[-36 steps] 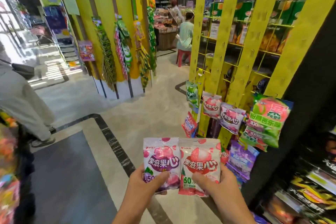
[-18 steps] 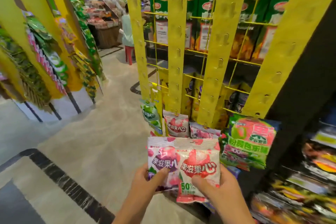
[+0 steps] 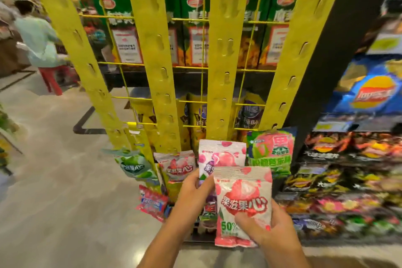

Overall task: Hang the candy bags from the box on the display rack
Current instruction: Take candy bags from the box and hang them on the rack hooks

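A red-and-white candy bag [image 3: 242, 203] sits low in the middle of the view. The right hand [image 3: 274, 231] pinches it at its lower right corner, thumb on the front and fingers curled behind. It overlaps the bottom of a pink-and-purple candy bag [image 3: 220, 156], which the left hand [image 3: 191, 194] grips by its lower left edge and holds up against the foot of the yellow display rack [image 3: 226, 54]. More bags hang along the rack's lowest hooks: a green bag [image 3: 133, 165], a strawberry bag [image 3: 177, 166] and a large green-and-pink bag [image 3: 271, 150]. To the right are shelves of chip bags [image 3: 369, 93]. Far left, a person [image 3: 37, 39] sits on a red stool [image 3: 50, 81].
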